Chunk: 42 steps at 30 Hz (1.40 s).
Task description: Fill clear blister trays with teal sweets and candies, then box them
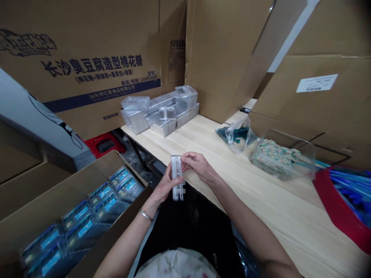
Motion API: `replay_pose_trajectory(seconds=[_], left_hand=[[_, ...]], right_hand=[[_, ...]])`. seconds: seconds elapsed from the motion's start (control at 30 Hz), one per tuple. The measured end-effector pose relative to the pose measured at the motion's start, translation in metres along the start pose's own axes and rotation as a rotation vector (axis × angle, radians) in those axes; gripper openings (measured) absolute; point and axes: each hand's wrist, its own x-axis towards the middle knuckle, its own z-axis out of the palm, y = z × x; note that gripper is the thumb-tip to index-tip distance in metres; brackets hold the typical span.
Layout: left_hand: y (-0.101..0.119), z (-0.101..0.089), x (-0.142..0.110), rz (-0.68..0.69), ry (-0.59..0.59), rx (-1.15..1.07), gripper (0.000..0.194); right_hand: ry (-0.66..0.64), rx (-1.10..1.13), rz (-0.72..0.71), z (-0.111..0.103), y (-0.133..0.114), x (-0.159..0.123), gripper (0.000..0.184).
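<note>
A narrow transparent plastic clamshell case (177,177) stands upright between my hands, above the table's front edge. My left hand (165,185) grips it from below and the side, with a metal bracelet on the wrist. My right hand (198,166) reaches in from the right, and its fingertips pinch the upper part of the case. The case's contents cannot be told through the plastic. The wooden table (261,200) lies beyond and to the right of my hands.
Stacks of transparent plastic trays (159,112) stand at the table's far end. A clear bag (237,135) of teal pieces and a clear tub (281,156) of small pieces lie to the right. An open carton (84,216) of blue-labelled packs sits at left, a red bin (342,200) at right.
</note>
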Motion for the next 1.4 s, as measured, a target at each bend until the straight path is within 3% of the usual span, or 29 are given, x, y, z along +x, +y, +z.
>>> replay_pose_trajectory(seconds=[0.8,1.17,1.4], left_hand=[[0.0002,0.0023,0.0024,0.0,-0.035,-0.013,0.076],[-0.0009,0.0013,0.0018,-0.056,0.034,0.023,0.08],[-0.0004,-0.0023,-0.001,-0.064,0.037,-0.057,0.065]], right_hand=[[-0.048,0.004,-0.01,-0.0076,-0.0008,-0.001,0.026],[0.044,-0.049,0.007,-0.0038,-0.0009,0.0032,0.016],[0.042,-0.015,-0.027,-0.0067,0.0039,0.0045,0.017]])
